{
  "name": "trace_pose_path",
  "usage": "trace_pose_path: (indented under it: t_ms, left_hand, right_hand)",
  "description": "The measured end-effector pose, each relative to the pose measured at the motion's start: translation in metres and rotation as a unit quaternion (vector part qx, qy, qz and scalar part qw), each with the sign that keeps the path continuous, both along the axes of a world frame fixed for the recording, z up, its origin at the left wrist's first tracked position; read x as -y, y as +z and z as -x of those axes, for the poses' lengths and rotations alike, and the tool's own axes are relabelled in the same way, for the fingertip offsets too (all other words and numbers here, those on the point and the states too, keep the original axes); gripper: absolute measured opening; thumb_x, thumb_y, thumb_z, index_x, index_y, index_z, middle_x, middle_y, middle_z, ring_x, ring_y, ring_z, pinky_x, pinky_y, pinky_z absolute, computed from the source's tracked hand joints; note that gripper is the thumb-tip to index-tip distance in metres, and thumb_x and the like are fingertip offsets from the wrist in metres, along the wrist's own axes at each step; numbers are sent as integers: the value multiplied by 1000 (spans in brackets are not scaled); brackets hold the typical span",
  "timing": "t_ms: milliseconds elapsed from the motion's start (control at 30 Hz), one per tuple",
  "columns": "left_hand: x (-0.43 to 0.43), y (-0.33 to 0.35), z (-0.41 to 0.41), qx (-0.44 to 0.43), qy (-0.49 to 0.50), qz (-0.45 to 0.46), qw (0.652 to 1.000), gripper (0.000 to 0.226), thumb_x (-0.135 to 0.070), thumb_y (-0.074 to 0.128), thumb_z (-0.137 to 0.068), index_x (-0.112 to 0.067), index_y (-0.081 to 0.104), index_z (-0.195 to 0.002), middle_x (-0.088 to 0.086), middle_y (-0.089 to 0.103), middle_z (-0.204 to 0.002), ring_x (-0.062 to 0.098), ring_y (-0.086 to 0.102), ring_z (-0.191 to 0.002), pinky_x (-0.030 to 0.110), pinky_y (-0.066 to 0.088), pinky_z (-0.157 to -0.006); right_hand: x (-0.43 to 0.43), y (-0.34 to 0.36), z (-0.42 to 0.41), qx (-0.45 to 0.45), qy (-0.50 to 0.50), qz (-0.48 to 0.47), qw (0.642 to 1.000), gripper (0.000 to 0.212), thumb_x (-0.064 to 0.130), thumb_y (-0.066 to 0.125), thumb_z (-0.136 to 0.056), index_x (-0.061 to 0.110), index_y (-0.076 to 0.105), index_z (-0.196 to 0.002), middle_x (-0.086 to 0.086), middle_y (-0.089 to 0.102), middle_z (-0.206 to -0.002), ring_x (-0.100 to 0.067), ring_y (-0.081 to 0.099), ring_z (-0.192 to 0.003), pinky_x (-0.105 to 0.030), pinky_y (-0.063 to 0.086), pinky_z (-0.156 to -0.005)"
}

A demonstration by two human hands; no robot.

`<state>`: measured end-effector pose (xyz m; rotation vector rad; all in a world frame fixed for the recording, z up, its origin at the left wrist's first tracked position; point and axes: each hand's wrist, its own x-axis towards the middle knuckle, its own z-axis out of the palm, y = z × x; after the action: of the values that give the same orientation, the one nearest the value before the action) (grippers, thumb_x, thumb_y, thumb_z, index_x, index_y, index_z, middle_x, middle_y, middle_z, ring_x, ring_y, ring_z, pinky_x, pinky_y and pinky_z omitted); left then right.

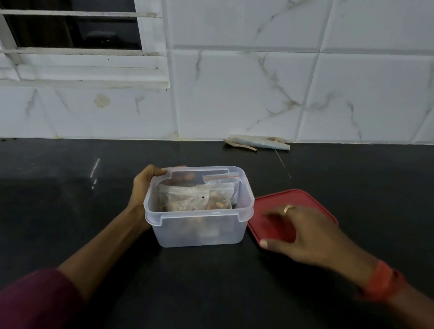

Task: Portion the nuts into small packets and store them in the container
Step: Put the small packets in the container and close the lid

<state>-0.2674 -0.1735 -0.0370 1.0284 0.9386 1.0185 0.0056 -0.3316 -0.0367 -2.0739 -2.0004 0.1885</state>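
A clear plastic container [199, 228] stands open in the middle of the black counter. Inside it stand several small zip packets of nuts [200, 196], one with an orange seal strip. My left hand [144, 185] grips the container's far left corner, thumb on the rim and fingers behind the wall. The red lid [303, 200] lies flat on the counter just right of the container. My right hand [302, 232] hovers over the lid's front part with fingers loosely spread; its image is blurred and I cannot tell whether it touches the lid.
The black counter [87, 196] runs back to a white tiled wall [257, 91]. A folded plastic wrapper and a thin stick [257, 142] lie at the foot of the wall. A barred window [65, 34] is at the upper left.
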Motion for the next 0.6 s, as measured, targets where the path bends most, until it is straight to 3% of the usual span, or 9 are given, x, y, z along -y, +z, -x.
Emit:
trace_pose_path:
  t_ms: [67,167,300,367,433,467,500,600]
  left_hand:
    - [2,2,-2,-6,6,-7,1000,34,-25,35,-100,-6,62,-93,4,72,-67,15,70,-58,25,55,-53]
    - [5,5,-3,-9,5,-2,1000,42,-30,38,-98,0,62,-115,13,73,-90,26,70,-80,34,56,-66]
    - [7,2,-4,-11,-12,0,1000,37,-31,32,-101,-10,63,-98,5,76,-72,17,73,-60,26,58,-52]
    - [7,2,-6,-8,-10,-4,1000,36,-32,32,-101,-12,62,-98,4,76,-73,18,73,-65,26,58,-53]
    - [7,3,-5,-10,-7,-18,1000,36,-29,31,-102,-11,62,-95,2,75,-69,18,72,-67,24,57,-52]
    - [7,3,-5,-11,-10,-21,1000,35,-28,31,-102,-11,61,-94,1,74,-67,17,71,-64,24,56,-50]
    - [8,3,-7,-9,-9,-22,1000,35,-27,32,-103,-11,61,-92,0,73,-65,15,71,-60,22,55,-49]
    - [8,3,-7,-19,9,-42,999,33,-22,33,-104,-10,60,-88,-2,72,-62,10,70,-56,21,55,-50]
  right_hand:
    - [4,-10,3,35,4,24,999,83,80,57,-75,41,41,-147,22,41,-151,-3,41,-138,-38,37,-114]
    - [7,-11,5,59,14,11,998,80,79,48,-82,42,31,-152,21,29,-159,-5,32,-145,-44,34,-117]
    - [8,-8,9,182,71,-19,981,67,69,32,-97,34,32,-154,13,30,-161,-10,36,-145,-36,46,-103]
    - [8,-4,8,234,88,-68,966,57,60,37,-99,30,48,-147,8,50,-150,-13,57,-129,-37,56,-83]
    - [9,4,2,279,97,-152,943,41,52,57,-93,26,72,-121,4,75,-113,-18,75,-81,-32,54,-51]
    - [7,9,-3,302,91,-193,929,32,47,66,-88,23,78,-106,3,77,-93,-20,72,-61,-29,48,-42]
    - [5,16,-8,318,79,-226,917,25,42,70,-86,21,80,-95,2,76,-81,-21,67,-52,-28,46,-41]
    - [-2,42,-20,327,32,-300,895,22,31,63,-94,17,78,-86,-3,71,-70,-27,65,-54,-31,49,-50]
